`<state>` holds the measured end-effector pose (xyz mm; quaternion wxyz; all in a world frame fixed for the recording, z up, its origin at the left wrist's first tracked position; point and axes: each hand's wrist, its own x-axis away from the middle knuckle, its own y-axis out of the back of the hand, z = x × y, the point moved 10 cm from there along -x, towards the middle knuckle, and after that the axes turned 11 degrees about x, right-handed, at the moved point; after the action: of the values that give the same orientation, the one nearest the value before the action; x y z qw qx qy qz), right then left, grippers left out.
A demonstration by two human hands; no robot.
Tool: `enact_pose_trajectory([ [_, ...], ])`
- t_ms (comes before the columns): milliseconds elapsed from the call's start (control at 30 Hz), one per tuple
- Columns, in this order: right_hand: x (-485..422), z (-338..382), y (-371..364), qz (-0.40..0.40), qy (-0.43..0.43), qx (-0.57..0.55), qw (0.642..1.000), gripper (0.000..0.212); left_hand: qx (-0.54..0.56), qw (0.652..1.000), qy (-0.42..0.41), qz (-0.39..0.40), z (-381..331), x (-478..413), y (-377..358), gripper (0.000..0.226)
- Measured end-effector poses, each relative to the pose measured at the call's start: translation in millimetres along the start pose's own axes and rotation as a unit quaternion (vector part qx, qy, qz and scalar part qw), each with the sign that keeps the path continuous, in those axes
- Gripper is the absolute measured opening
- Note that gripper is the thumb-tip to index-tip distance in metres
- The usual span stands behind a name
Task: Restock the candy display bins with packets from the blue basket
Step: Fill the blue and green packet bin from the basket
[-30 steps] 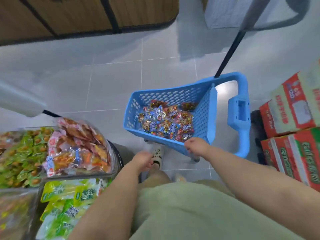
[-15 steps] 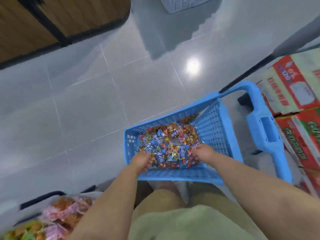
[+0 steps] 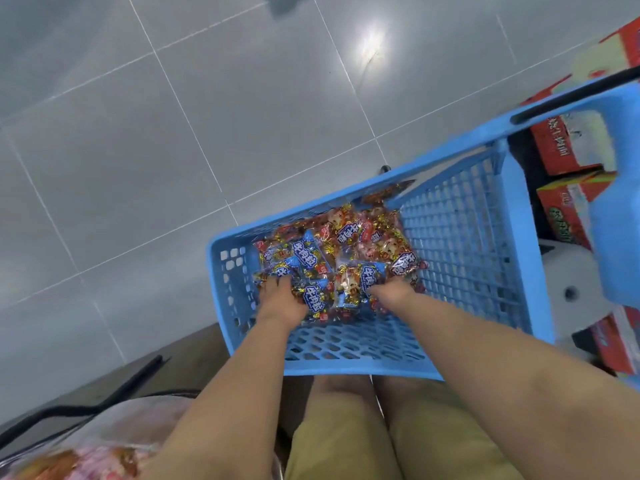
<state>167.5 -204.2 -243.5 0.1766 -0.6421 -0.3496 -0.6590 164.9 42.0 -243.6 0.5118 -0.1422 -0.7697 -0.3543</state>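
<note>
The blue basket (image 3: pixel 349 371) stands on the floor right in front of my knees. A heap of small candy packets (image 3: pixel 349 237) in blue, red and gold wrappers lies in its far half. Both my hands reach down into that heap. My left hand (image 3: pixel 278 299) lies on the packets at the left side, its fingertips sunk among them. My right hand (image 3: pixel 393 292) is pushed in at the right side, with its fingers hidden under the packets. Whether either hand grips a packet cannot be told.
A display bin (image 3: pixel 100 455) with pink and orange packets shows at the bottom left corner. Red cardboard boxes (image 3: pixel 568 147) are stacked to the right, behind the basket's tall blue handle (image 3: pixel 620 202). Grey floor tiles (image 3: pixel 173 150) stretch ahead and to the left.
My head has tipped further down and closer over the basket. Both hands moved from the near rim down into the candy heap. The display bins slid almost out of view.
</note>
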Motion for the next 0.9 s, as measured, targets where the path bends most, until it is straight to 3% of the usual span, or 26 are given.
enact_pose_trajectory([
  [133,-18.8,-8.6,-15.3,-0.012,-0.028,-0.109,0.994,0.083,-0.107,0.993,-0.014,-0.037,-0.9,-12.4,-4.9,0.075],
  [267,-26.4,-13.8,-11.5,-0.065,-0.022,-0.118,0.991,0.092,-0.105,0.994,-0.014,0.039,0.8,-13.3,-20.1,0.053],
  [367,-22.9,-14.8,-9.0,-0.031,0.007,-0.094,0.995,0.089,-0.064,0.997,-0.026,0.046,-2.5,-6.5,-16.2,0.043],
  [533,-8.0,-15.5,26.5,-0.061,0.082,-0.094,0.99,0.08,0.151,0.988,-0.044,0.002,-2.2,13.4,10.9,0.034],
  [667,15.0,-5.9,38.0,0.0,0.128,-0.105,0.986,0.091,0.387,0.922,0.008,-0.012,7.6,33.2,27.8,0.025],
  [733,32.4,11.5,34.8,0.04,0.174,-0.039,0.983,0.083,0.457,0.888,0.039,0.028,10.0,41.7,21.9,0.033],
  [800,51.5,33.8,22.1,0.072,0.235,0.068,0.967,0.066,0.473,0.877,0.052,0.063,7.5,50.3,16.1,0.035],
  [900,76.2,68.6,-0.8,0.075,0.329,0.202,0.92,0.061,0.478,0.872,0.032,0.101,-1.1,60.0,6.1,0.044],
])
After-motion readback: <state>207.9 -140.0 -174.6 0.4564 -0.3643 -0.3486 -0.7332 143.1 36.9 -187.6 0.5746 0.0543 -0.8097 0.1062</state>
